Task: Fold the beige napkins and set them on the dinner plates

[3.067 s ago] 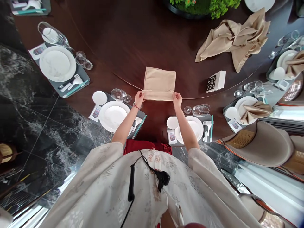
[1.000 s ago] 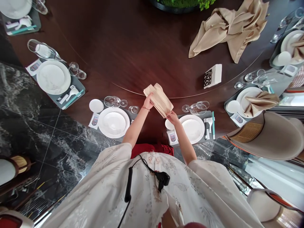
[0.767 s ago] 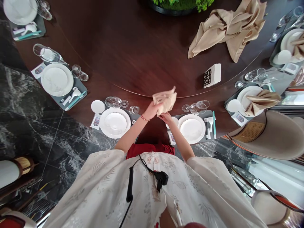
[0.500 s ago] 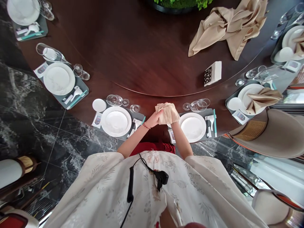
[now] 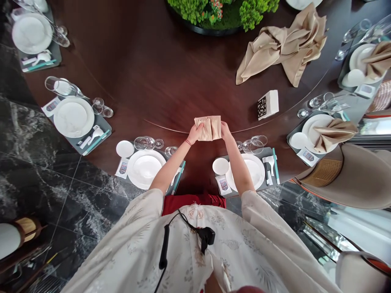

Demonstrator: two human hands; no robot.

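Observation:
A beige cloth napkin (image 5: 211,128), folded into a small block with layered pleats, is held up over the near edge of the round table (image 5: 171,97). My left hand (image 5: 194,134) grips its left end, the thumb pressed on top. At the right end my right hand (image 5: 225,131) is closed on the side edge, its other fingers hidden beneath the cloth. Below my forearms lie two place settings, with a white plate (image 5: 146,170) on the left and another white plate (image 5: 255,173) partly covered by my right forearm.
Loose beige napkins (image 5: 282,51) lie in a heap at the back right, near a white napkin holder (image 5: 268,105). A green plant arrangement (image 5: 226,16) stands at the table's middle. Stemmed glasses (image 5: 252,144) stand beyond the plates. A chair (image 5: 357,175) is at the right.
Both hands have moved forward, away from my body, with the napkin. My right hand has shifted from under the cloth to its right edge, and the pleats now lie spread wider. The view has tilted up.

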